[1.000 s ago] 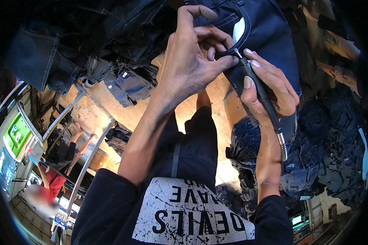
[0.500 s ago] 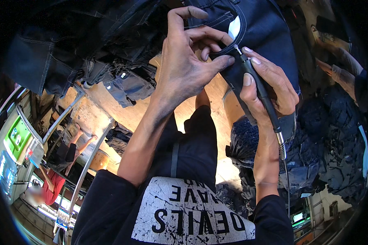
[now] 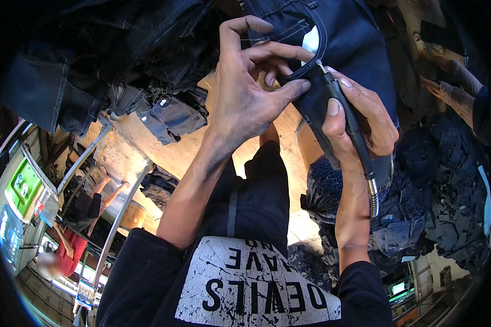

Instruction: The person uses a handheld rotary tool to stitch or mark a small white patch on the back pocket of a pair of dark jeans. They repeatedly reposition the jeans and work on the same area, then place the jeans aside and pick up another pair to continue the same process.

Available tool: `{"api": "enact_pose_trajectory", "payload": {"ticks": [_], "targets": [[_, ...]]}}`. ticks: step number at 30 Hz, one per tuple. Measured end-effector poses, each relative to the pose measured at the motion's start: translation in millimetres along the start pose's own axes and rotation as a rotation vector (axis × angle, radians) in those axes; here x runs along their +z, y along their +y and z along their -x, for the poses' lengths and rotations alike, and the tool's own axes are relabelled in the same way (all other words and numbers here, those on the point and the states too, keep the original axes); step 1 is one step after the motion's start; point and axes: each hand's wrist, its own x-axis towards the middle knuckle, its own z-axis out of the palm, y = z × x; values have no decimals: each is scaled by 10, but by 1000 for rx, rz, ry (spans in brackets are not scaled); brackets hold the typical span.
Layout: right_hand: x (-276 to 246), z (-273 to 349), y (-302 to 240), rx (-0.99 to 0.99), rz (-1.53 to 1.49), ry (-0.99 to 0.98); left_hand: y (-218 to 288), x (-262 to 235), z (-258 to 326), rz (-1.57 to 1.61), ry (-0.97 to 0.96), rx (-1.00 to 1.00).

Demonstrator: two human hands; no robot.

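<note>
Dark blue denim jeans (image 3: 360,43) hang in front of me, with a curved, stitched pocket edge and white pocket lining (image 3: 310,41) showing inside it. My left hand (image 3: 251,82) pinches that pocket edge between thumb and fingers, its index finger raised and bent. In my right hand (image 3: 368,117) is a black pen-shaped rotary grinder (image 3: 350,117), gripped like a pencil. Its small rounded bit meets the pocket seam just right of my left fingertips; whether it presses in, I cannot tell. A spring sleeve (image 3: 373,199) covers the tool's rear end.
Dark denim garments (image 3: 43,82) hang at the upper left. Heaped dark cloth (image 3: 453,180) fills the right side. A seated person in red (image 3: 71,245) is at the lower left, beyond a metal rail (image 3: 120,215). Another person's arm (image 3: 455,98) shows at the far right.
The grinder's bit has shifted slightly right along the pocket edge. My left hand has moved a little left, and more white lining shows beneath its fingers.
</note>
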Motion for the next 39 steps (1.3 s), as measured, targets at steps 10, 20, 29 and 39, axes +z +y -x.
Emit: {"api": "enact_pose_trajectory", "payload": {"ticks": [10, 20, 29, 39], "targets": [[-12, -6, -51, 130, -25, 10, -33, 27, 6, 68, 0, 15], [-8, -4, -49, 141, 19, 32, -56, 46, 9, 59, 3, 37], [40, -16, 22, 109, 11, 50, -57, 35, 4, 68, -24, 45], [57, -48, -9, 142, 24, 43, -96, 41, 10, 21, -21, 82]]}}
